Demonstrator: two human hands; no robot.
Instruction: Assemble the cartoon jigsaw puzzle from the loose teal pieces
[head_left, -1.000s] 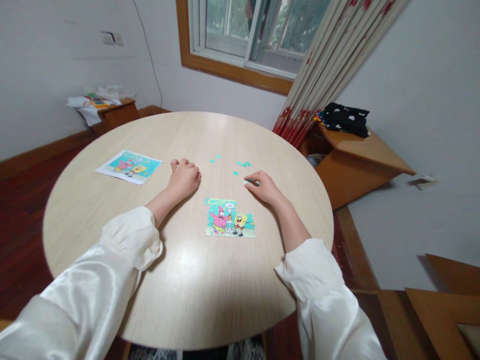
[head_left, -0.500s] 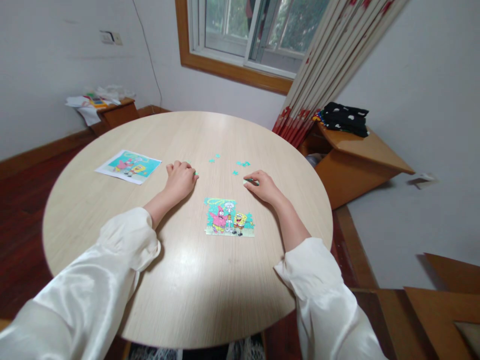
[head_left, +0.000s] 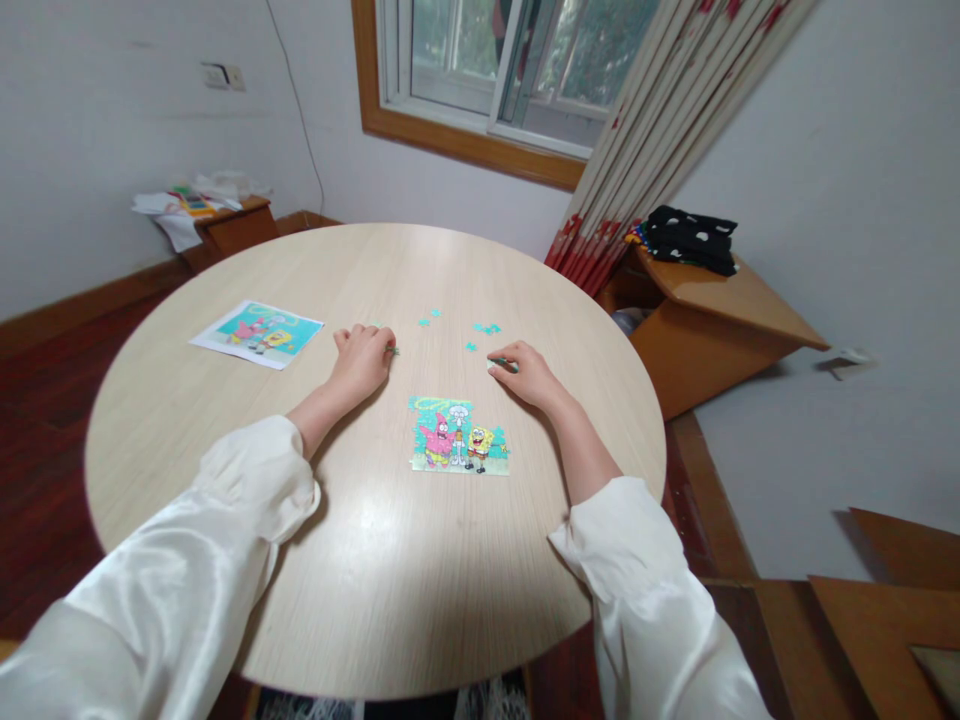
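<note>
Jigsaw puzzle (head_left: 450, 440): partly assembled, lying flat on the round, pale wood worktop (head_left: 375, 600), between the forearms and nearer the wearer than both hands. Printed side up: pink star figure at left, tall pale figure in the middle, yellow square figure at right, turquoise background. Upper right corner unfilled; bare wood shows there. Left edge uneven.

Right hand (head_left: 529, 375): beyond the puzzle and to its right, thumb and forefinger pinching a small puzzle piece (head_left: 501, 363); printed face of that piece not readable.

Left hand (head_left: 364, 362): beyond the puzzle and to its left, knuckles up, fingers curled. Small greenish sliver (head_left: 395, 351) at the fingertips; whether pinched or only touched, cannot tell, as the thumb is hidden.

Loose turquoise pieces, on the far side of the puzzle: two (head_left: 424, 322) near each other, closer to the left hand; a small cluster (head_left: 489, 329) beyond the right hand; a single piece (head_left: 471, 346) just beside the right fingertips.

Picture sheet (head_left: 259, 333): flat, left of the left hand, apart from it, showing a matching scene with a white border.

Both sleeves (head_left: 255, 480) white and glossy, gathered at the cuff.
</note>
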